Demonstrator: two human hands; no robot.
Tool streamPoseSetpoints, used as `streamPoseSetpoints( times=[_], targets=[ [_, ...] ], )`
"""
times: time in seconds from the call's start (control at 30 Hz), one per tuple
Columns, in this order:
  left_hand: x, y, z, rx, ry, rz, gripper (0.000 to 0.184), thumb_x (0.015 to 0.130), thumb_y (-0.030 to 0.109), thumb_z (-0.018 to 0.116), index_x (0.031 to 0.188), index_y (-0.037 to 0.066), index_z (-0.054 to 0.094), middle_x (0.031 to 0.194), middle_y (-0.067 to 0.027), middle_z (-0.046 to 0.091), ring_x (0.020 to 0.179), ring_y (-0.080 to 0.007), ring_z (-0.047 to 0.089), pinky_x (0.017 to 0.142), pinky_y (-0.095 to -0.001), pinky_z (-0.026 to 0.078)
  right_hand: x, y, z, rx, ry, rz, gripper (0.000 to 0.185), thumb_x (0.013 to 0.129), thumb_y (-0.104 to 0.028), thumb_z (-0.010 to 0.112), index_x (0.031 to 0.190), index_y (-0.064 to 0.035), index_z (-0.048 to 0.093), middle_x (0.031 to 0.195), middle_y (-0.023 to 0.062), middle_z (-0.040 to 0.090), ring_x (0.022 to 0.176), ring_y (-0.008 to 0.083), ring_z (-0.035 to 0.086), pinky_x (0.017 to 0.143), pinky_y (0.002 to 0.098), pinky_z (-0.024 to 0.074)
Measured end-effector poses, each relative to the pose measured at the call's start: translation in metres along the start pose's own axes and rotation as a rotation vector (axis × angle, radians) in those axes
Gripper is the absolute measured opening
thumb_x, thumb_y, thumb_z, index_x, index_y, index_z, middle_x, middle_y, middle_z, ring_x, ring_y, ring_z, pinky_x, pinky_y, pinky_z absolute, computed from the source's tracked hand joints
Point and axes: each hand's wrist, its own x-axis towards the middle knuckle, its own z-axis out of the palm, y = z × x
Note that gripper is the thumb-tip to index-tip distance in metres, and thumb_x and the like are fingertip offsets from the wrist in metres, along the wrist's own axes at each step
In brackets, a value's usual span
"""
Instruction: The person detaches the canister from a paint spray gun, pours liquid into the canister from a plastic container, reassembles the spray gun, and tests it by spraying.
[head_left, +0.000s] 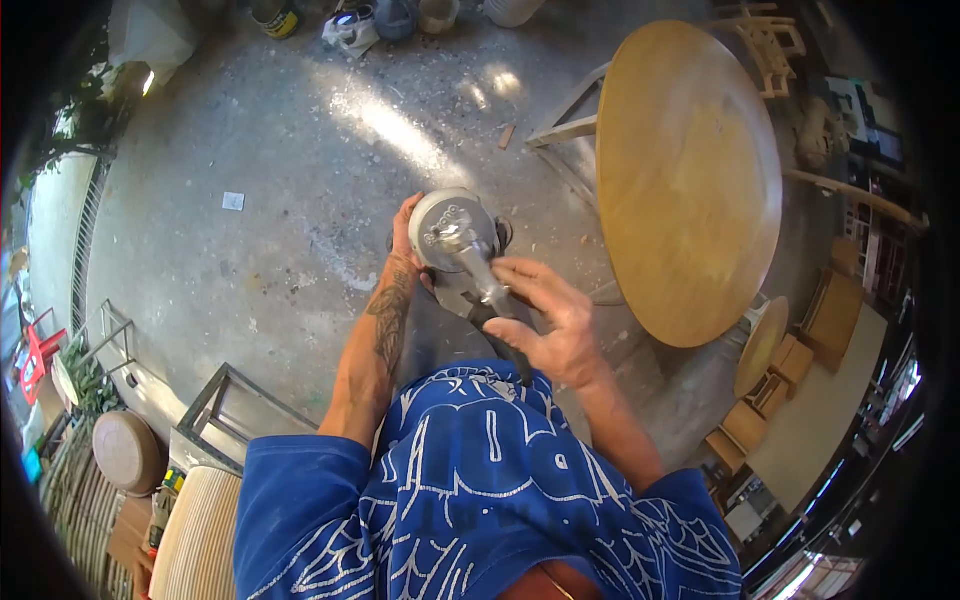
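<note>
Blue shirt (470,450) in front, lidded cup (432,215) held out just beyond it over the floor (270,280).

On the cup's left side the left hand (405,232) wraps the wall, holding it; to its right the right hand (555,318) has fingers near the metal neck (483,278), thumb spread from them, though I cannot tell how firmly it grips. Open concrete runs ahead of the cup and to its left, marked only by a white scrap (233,201) well to the left and a wood chip (507,137) ahead and right. Right of the cup, a round tabletop (690,185) sets the limit, its near edge clear of the right hand. Behind and left of the cup, a metal frame (226,371) corners close to the left arm.
</note>
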Motion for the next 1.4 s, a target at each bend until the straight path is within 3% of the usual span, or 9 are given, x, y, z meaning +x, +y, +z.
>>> streamPoseSetpoints(
  times=[0.13, 0.17, 0.53, 0.73, 0.77, 0.9, 1.2, 1.27, 1.4],
  targets=[
    [-0.027, -0.026, 0.038, 0.229, -0.211, -0.031, 0.068, 0.090, 0.037, 0.059, 0.142, -0.001, 0.037, 0.131, -0.0317, 0.049, 0.111, -0.0389, 0.059, 0.086, -0.0434, 0.057, -0.017, -0.007, 0.023, -0.060, 0.221, -0.127, 0.037, 0.073, -0.013, 0.082, 0.104, 0.0022, 0.068, 0.108, 0.0140, 0.067, 0.096, 0.0263, 0.068, 0.086, 0.0343, 0.0546],
    [-0.007, -0.032, 0.010, 0.017, -0.253, -0.083, 0.060, 0.095, 0.043, 0.047, 0.133, -0.004, 0.047, 0.128, -0.0257, 0.055, 0.110, -0.0371, 0.060, 0.093, -0.0449, 0.054, -0.019, -0.007, 0.026, -0.042, 0.235, -0.130, 0.036, 0.073, -0.012, 0.082, 0.103, 0.0028, 0.068, 0.107, 0.0143, 0.068, 0.094, 0.0261, 0.069, 0.084, 0.0336, 0.0555],
    [-0.032, -0.054, 0.041, -0.001, -0.106, -0.100, 0.051, 0.095, 0.037, 0.049, 0.131, 0.002, 0.049, 0.116, -0.0223, 0.061, 0.105, -0.0343, 0.063, 0.089, -0.0417, 0.056, -0.023, 0.006, 0.023, -0.032, 0.281, -0.159, 0.034, 0.074, -0.011, 0.081, 0.101, 0.0056, 0.068, 0.105, 0.0157, 0.067, 0.086, 0.0265, 0.070, 0.075, 0.0309, 0.0586],
    [-0.031, -0.050, 0.018, 0.101, -0.139, -0.168, 0.049, 0.095, 0.040, 0.046, 0.126, 0.003, 0.052, 0.114, -0.0201, 0.062, 0.103, -0.0325, 0.064, 0.089, -0.0419, 0.056, -0.006, 0.041, -0.019, 0.106, -0.090, -0.243, 0.029, 0.083, -0.004, 0.065, 0.111, 0.0022, 0.067, 0.121, 0.0148, 0.063, 0.121, 0.0311, 0.054, 0.105, 0.0439, 0.0420],
    [-0.032, -0.048, 0.014, 0.112, -0.139, -0.186, 0.049, 0.095, 0.040, 0.045, 0.125, 0.003, 0.052, 0.113, -0.0197, 0.063, 0.103, -0.0322, 0.064, 0.089, -0.0420, 0.056, -0.002, 0.050, -0.023, -0.011, -0.252, -0.168, 0.049, 0.080, -0.003, 0.062, 0.128, -0.0012, 0.057, 0.139, 0.0135, 0.050, 0.136, 0.0342, 0.036, 0.115, 0.0510, 0.0260],
    [-0.029, -0.039, -0.007, 0.138, -0.139, -0.194, 0.048, 0.095, 0.042, 0.043, 0.122, 0.004, 0.054, 0.112, -0.0182, 0.064, 0.101, -0.0310, 0.064, 0.088, -0.0421, 0.056, 0.017, 0.070, -0.007, -0.375, -0.457, -0.234, 0.076, 0.077, -0.018, 0.070, 0.145, -0.0057, 0.038, 0.152, 0.0146, 0.031, 0.141, 0.0369, 0.027, 0.117, 0.0530, 0.0198],
    [-0.030, -0.025, -0.004, 0.609, -0.037, 0.123, 0.047, 0.094, 0.042, 0.043, 0.116, 0.005, 0.060, 0.111, -0.0151, 0.066, 0.099, -0.0285, 0.065, 0.088, -0.0400, 0.054, 0.044, 0.084, 0.025, -0.190, 0.021, -0.444, 0.062, 0.068, -0.025, 0.077, 0.120, 0.0031, 0.056, 0.126, 0.0192, 0.053, 0.120, 0.0396, 0.050, 0.103, 0.0474, 0.0418],
    [-0.047, -0.025, 0.045, 0.110, 0.051, -0.009, 0.040, 0.095, 0.033, 0.044, 0.118, 0.004, 0.060, 0.113, -0.0121, 0.065, 0.102, -0.0260, 0.063, 0.090, -0.0349, 0.052, 0.042, 0.078, 0.027, -0.141, 0.122, -0.377, 0.056, 0.068, -0.024, 0.076, 0.113, 0.0050, 0.059, 0.124, 0.0207, 0.053, 0.118, 0.0404, 0.051, 0.100, 0.0473, 0.0441],
    [-0.047, -0.035, 0.047, 0.095, 0.183, 0.192, 0.064, 0.086, 0.056, 0.042, 0.120, 0.005, 0.059, 0.114, -0.0123, 0.065, 0.103, -0.0274, 0.063, 0.090, -0.0407, 0.052, 0.040, 0.070, 0.034, -0.076, 0.261, -0.348, 0.058, 0.064, -0.027, 0.079, 0.109, 0.0054, 0.060, 0.123, 0.0211, 0.053, 0.113, 0.0408, 0.052, 0.094, 0.0443, 0.0486]
  ],
)
